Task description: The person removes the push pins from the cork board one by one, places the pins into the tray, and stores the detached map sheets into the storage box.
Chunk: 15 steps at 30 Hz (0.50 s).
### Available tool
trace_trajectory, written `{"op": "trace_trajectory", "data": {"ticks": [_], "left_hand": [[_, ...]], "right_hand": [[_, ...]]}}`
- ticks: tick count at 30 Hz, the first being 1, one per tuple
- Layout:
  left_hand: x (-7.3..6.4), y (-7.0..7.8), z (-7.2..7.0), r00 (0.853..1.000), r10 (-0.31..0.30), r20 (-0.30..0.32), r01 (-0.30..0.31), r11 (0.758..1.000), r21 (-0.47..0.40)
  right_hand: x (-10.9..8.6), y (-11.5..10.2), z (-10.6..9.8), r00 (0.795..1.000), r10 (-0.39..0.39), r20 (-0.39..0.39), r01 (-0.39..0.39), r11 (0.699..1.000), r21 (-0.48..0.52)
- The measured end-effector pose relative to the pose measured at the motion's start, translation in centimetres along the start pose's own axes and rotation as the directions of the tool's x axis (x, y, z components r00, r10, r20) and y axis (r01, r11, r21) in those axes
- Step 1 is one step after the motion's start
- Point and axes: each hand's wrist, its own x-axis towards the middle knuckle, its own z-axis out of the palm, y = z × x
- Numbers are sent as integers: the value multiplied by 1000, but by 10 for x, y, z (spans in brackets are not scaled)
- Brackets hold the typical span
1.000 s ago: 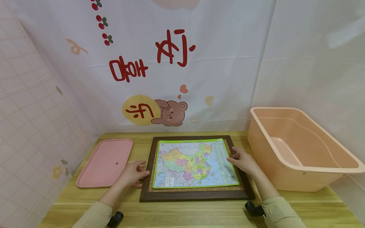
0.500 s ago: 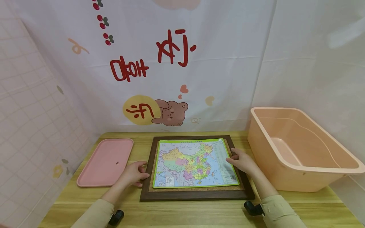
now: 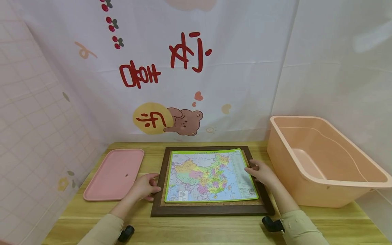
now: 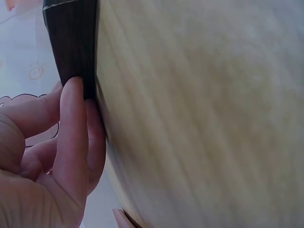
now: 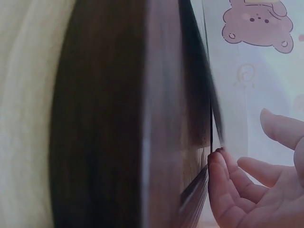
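A dark wood-framed cork board (image 3: 211, 210) lies flat on the table, and on it rests a map of China (image 3: 202, 177) with a green border. My left hand (image 3: 144, 186) pinches the board's left frame edge; in the left wrist view the thumb (image 4: 72, 128) lies on one side of the dark frame (image 4: 73, 42) and a finger behind it. My right hand (image 3: 261, 173) reaches over the right frame bar and pinches the map's right edge. Thumb and fingertip meet at that thin edge in the right wrist view, where the hand (image 5: 256, 190) shows at lower right.
To the left lies a pink tray (image 3: 114, 173) with a tiny dark mark or item on it. A large peach-coloured plastic tub (image 3: 294, 166) stands close by the right arm. Behind the table (image 3: 199, 229) hangs a white printed cloth (image 3: 245, 85).
The head view drifts a few pixels. Both hands, the board and the map keep nearly the same places.
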Motion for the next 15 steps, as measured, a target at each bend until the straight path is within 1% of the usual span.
{"op": "trace_trajectory", "data": {"ticks": [8, 12, 15], "left_hand": [[1, 0, 1, 1000, 1, -6, -1, 1000, 4], [1, -1, 1, 1000, 2, -4, -2, 1000, 12], [1, -1, 1, 1000, 1, -4, -1, 1000, 14]], "right_hand": [[2, 0, -1, 997, 72, 0, -71, 990, 121], [1, -3, -1, 995, 94, 22, -96, 984, 152], [0, -5, -1, 995, 89, 36, -93, 983, 158]]}}
